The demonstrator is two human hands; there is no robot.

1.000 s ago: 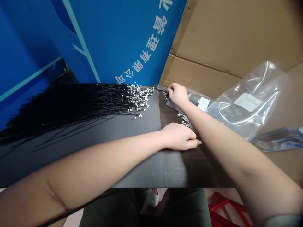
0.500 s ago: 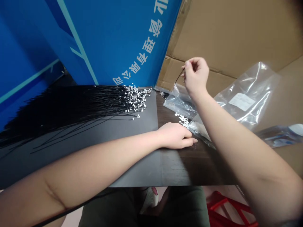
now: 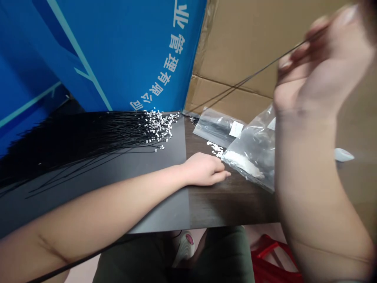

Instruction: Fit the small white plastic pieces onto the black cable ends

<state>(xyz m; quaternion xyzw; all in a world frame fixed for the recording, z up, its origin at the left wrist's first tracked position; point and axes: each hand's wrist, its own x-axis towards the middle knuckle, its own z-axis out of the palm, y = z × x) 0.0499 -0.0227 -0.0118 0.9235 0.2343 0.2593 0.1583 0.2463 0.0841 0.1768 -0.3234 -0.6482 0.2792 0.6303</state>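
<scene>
My right hand (image 3: 321,67) is raised close to the camera at the upper right, blurred, its fingers pinched on a thin black wire (image 3: 235,84) that slants down to a small clear bag (image 3: 218,125) on the table. My left hand (image 3: 206,169) rests on the dark table (image 3: 229,204), fingers curled and pressed together beside a few small white connectors (image 3: 215,148); whether they hold anything is hidden. A big fan of black wires with white connector ends (image 3: 112,131) lies on a grey mat (image 3: 118,188) to the left.
A larger clear plastic bag (image 3: 253,153) lies right of my left hand. A blue printed board (image 3: 123,51) and brown cardboard (image 3: 250,43) stand behind the table. My legs and a red object (image 3: 268,255) show below the table edge.
My right hand rose from the small bag at the table's back up toward the camera, pulling one black wire out with it. My left hand stayed in place.
</scene>
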